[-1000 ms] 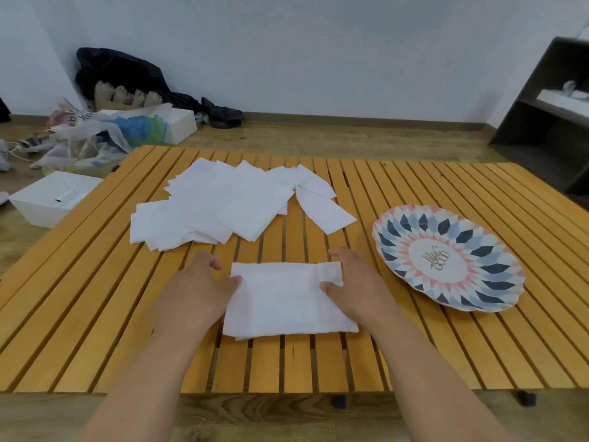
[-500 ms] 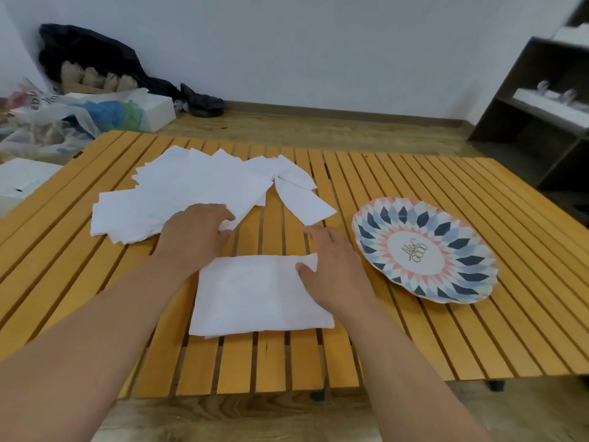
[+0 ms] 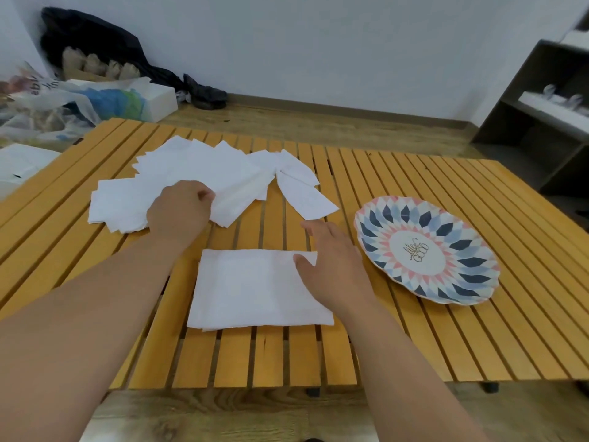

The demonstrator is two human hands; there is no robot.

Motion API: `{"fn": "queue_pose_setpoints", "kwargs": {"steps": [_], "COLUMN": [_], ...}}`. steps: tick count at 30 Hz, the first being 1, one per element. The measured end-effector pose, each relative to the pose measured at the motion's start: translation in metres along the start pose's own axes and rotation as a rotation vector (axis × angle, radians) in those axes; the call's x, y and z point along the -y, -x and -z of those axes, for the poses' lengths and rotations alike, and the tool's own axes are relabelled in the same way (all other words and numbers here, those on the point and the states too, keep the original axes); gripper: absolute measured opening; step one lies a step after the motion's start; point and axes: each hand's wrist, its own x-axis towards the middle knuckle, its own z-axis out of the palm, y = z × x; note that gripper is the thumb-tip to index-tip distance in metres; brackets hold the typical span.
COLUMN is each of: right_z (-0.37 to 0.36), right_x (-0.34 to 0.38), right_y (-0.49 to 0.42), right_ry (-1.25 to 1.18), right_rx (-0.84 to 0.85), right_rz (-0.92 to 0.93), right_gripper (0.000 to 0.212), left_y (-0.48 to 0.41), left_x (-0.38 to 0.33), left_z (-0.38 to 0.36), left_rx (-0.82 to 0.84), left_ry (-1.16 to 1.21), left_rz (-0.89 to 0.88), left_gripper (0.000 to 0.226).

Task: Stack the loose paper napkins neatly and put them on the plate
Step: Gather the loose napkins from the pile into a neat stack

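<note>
Left hand (image 3: 180,215) pinches loose napkins (image 3: 197,167); right hand (image 3: 331,266) flat on napkin stack (image 3: 251,288); plate (image 3: 462,272) beside.
</note>
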Motion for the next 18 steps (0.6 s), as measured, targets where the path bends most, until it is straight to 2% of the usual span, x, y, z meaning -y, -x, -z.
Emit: {"fn": "queue_pose_setpoints", "kwargs": {"steps": [3, 6, 8, 12, 15, 18], "right_z": [0.000, 0.001, 0.000, 0.002, 0.007, 0.016], "right_x": [0.000, 0.001, 0.002, 0.002, 0.004, 0.010], "right_y": [0.000, 0.000, 0.000, -0.001, -0.002, -0.004], "right_ry": [-0.054, -0.108, -0.123, -0.186, -0.367, -0.671], "right_rx": [-0.018, -0.025, -0.025, -0.054, -0.096, -0.111], "right_rz": [-0.016, -0.036, -0.038, -0.043, -0.099, -0.206], "right_gripper": [0.050, 0.049, 0.048, 0.045, 0.040, 0.036], "left_y": [-0.010, -0.017, -0.019, -0.016, 0.000, 0.033], "left_x": [-0.006, -0.008, -0.008, -0.022, -0.049, -0.068], "left_z": [0.017, 0.028, 0.032, 0.051, 0.076, 0.103], "left_rx": [-0.032, 0.052, 0.086, 0.049, 0.071, 0.169], "left_ry": [0.183, 0.298, 0.356, 0.457, 0.617, 0.923], "left_rz": [0.142, 0.216, 0.257, 0.235, 0.169, 0.167], "left_gripper": [0.018, 0.008, 0.010, 0.007, 0.006, 0.019]}}
